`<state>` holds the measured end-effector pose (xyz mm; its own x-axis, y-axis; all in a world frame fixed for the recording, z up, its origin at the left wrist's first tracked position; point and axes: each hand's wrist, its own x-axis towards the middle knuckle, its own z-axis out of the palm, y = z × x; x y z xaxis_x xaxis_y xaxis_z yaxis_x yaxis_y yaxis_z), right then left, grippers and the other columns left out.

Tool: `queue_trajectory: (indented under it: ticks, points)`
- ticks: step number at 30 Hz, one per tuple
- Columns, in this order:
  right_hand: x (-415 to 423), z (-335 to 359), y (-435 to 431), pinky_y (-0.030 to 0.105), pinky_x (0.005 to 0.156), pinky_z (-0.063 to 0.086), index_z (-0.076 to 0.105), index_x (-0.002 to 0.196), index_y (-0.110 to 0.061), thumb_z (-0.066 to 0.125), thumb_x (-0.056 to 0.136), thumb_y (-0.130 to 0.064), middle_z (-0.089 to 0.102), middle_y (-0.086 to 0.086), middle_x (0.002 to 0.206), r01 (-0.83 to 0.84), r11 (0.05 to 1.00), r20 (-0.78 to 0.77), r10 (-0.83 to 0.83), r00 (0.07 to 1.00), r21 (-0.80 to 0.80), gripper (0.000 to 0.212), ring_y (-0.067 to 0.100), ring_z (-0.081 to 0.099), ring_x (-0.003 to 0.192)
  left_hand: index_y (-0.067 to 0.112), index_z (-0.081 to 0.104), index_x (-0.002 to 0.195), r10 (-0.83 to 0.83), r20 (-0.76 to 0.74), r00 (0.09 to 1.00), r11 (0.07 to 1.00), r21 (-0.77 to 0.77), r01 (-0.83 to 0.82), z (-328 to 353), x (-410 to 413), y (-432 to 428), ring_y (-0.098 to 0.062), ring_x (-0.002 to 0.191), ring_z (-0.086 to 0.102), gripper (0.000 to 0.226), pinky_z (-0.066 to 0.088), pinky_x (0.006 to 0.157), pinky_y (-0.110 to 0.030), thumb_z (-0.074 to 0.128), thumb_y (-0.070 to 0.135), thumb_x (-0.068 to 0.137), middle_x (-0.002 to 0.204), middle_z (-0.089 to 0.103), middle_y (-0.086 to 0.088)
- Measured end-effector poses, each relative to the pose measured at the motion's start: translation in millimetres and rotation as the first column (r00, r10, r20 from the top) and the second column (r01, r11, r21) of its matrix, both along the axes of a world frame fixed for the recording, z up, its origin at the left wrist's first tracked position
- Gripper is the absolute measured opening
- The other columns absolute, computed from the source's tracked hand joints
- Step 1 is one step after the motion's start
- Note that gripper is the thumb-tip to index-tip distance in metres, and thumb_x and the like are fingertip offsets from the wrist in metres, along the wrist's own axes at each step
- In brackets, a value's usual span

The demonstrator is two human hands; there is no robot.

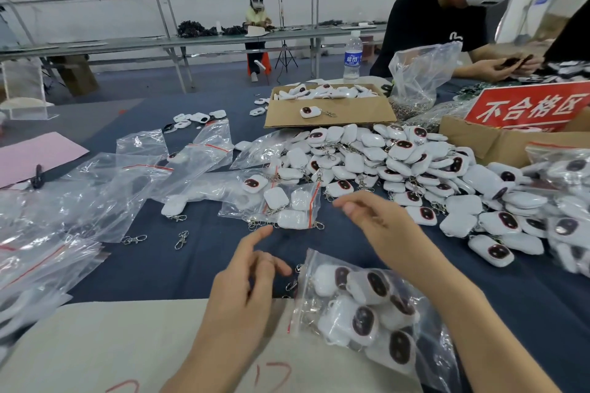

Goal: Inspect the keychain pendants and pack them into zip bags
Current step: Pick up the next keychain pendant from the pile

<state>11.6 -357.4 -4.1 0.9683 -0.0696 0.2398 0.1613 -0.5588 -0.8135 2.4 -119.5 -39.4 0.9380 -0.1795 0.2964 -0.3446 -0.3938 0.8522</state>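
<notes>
A big heap of white keychain pendants with dark oval faces covers the right half of the blue table. A filled zip bag of pendants lies near the front edge, below my right forearm. Another zip bag with a few pendants lies further ahead. My left hand hovers just left of the filled bag, fingers apart, holding nothing. My right hand reaches forward over the cloth toward the further bag, fingers loosely spread and empty.
Empty zip bags pile up at the left. Loose metal clasps lie on the cloth. A cardboard box of pendants, a water bottle and a red-signed reject box stand behind. Another person works at the far right.
</notes>
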Motion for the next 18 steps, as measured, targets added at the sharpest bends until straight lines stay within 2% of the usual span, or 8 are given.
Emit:
queue_trajectory:
  ticks: [1,3,5,7,8,11,13,18]
  points:
    - [0.3,-3.3,-6.0,0.012,0.082,0.040,0.063,0.108,-0.050,0.051,0.103,-0.034,0.067,-0.029,0.104,0.083,0.997,0.018,-0.083,0.996,-0.010,0.020,-0.010,0.058,0.102,0.055,0.050,0.121,0.030,-0.017,0.999,1.000,0.005,-0.030,-2.6,4.4,0.8,-0.012,0.067,0.057,0.043,0.041,0.062,-0.009,0.047,0.016,0.103,0.090,0.073,0.018]
    - [2.9,-14.7,-19.1,0.026,0.099,0.041,0.061,0.126,-0.038,0.052,0.103,-0.027,0.064,-0.014,0.127,0.287,0.946,0.071,-0.279,0.958,-0.153,0.027,0.007,0.053,0.122,0.049,0.052,0.122,0.065,-0.042,0.997,0.997,0.040,-0.064,-7.6,10.9,0.6,-0.011,0.071,0.058,0.038,0.042,0.064,-0.009,0.049,0.017,0.103,0.094,0.071,0.023]
    - [2.9,-24.7,-31.6,0.045,0.120,0.025,0.050,0.145,-0.024,0.050,0.104,-0.027,0.044,0.008,0.154,0.439,0.797,0.076,-0.451,0.889,-0.415,0.041,0.029,0.032,0.145,0.044,0.053,0.125,0.087,-0.049,0.995,0.993,0.089,-0.083,-10.4,15.3,-1.6,-0.007,0.073,0.057,0.036,0.041,0.066,-0.011,0.051,0.017,0.101,0.097,0.067,0.027]
    - [1.3,-31.1,-39.5,0.051,0.123,0.006,0.032,0.156,-0.021,0.044,0.106,-0.033,0.020,0.016,0.165,0.441,0.706,-0.022,-0.542,0.840,-0.555,0.053,0.036,0.009,0.154,0.040,0.055,0.128,0.104,-0.045,0.994,0.985,0.141,-0.097,-10.1,20.7,-6.2,-0.002,0.080,0.057,0.035,0.041,0.071,-0.015,0.052,0.019,0.100,0.100,0.065,0.027]
    - [1.2,-33.7,-41.7,0.052,0.124,0.003,0.028,0.157,-0.021,0.041,0.106,-0.036,0.017,0.017,0.166,0.422,0.700,-0.065,-0.554,0.830,-0.577,0.055,0.036,0.007,0.154,0.038,0.055,0.129,0.108,-0.037,0.993,0.980,0.174,-0.100,-8.5,24.0,-10.1,0.001,0.085,0.057,0.034,0.043,0.075,-0.019,0.052,0.021,0.100,0.103,0.064,0.027]
    - [3.4,-38.2,-42.9,0.050,0.123,0.006,0.043,0.148,-0.022,0.037,0.106,-0.035,0.039,0.013,0.154,0.404,0.680,-0.063,-0.551,0.832,-0.612,0.044,0.032,0.030,0.145,0.035,0.052,0.134,0.130,0.012,0.991,0.931,0.343,-0.126,-2.8,36.2,-22.5,-0.002,0.100,0.057,0.033,0.046,0.084,-0.032,0.046,0.027,0.102,0.115,0.060,0.025]
    - [3.5,-35.7,-42.9,0.046,0.121,0.014,0.054,0.139,-0.021,0.042,0.105,-0.031,0.049,0.012,0.144,0.427,0.696,-0.033,-0.543,0.839,-0.577,0.038,0.034,0.043,0.134,0.033,0.050,0.136,0.166,0.048,0.985,0.875,0.453,-0.170,0.8,47.7,-29.4,-0.012,0.109,0.059,0.034,0.044,0.083,-0.034,0.042,0.030,0.103,0.125,0.062,0.017]
    - [-3.0,-31.6,-42.3,0.042,0.105,0.036,0.060,0.134,-0.017,0.051,0.103,-0.026,0.052,0.014,0.136,0.430,0.771,-0.002,-0.488,0.873,-0.469,0.033,0.034,0.048,0.121,0.031,0.051,0.132,0.208,0.082,0.975,0.827,0.518,-0.219,3.7,68.0,-38.4,-0.027,0.101,0.063,0.032,0.035,0.072,-0.034,0.039,0.030,0.102,0.114,0.070,0.001]
